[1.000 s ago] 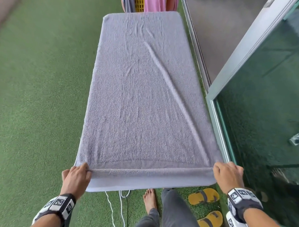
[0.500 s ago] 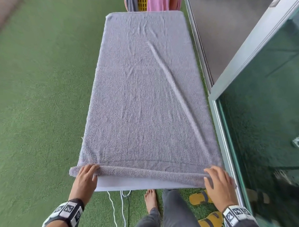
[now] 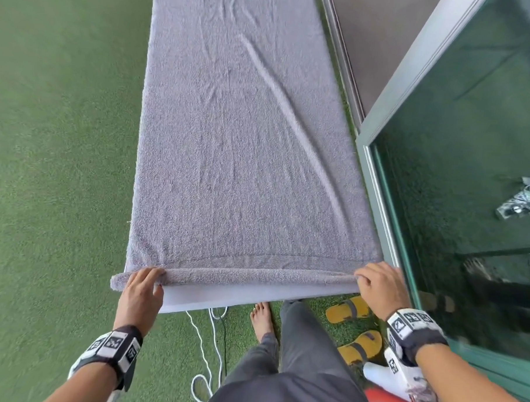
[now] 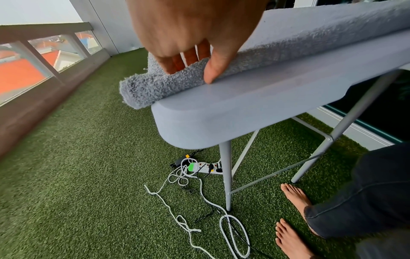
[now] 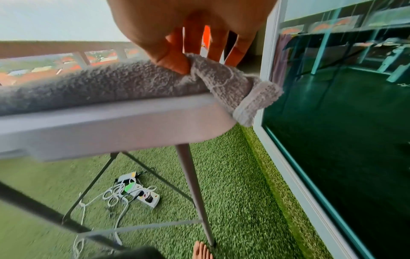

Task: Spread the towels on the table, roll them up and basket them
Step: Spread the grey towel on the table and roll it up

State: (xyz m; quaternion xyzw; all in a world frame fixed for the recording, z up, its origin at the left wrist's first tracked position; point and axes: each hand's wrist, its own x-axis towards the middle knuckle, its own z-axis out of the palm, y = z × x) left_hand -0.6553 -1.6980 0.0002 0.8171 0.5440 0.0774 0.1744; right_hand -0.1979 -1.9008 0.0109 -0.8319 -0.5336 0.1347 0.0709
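Rolling has barely begun: the towel (image 3: 245,145) lies spread on the bench (image 3: 223,299), its 6 o'clock edge turned once. Left hand (image 3: 139,292) and right hand (image 3: 378,286) fingers pinch that roll's ends; basketing remains.

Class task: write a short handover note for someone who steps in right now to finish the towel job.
Left hand: fingers curled over the rolled near edge of the grey towel, thumb at the table top.
Right hand: thumb and fingers pinch the roll's other end at the table corner.
Done: towel is spread flat along the table; the first turn of the roll is started at the near end.
Left: roll it to the far end, then basket it. No basket is in view now.
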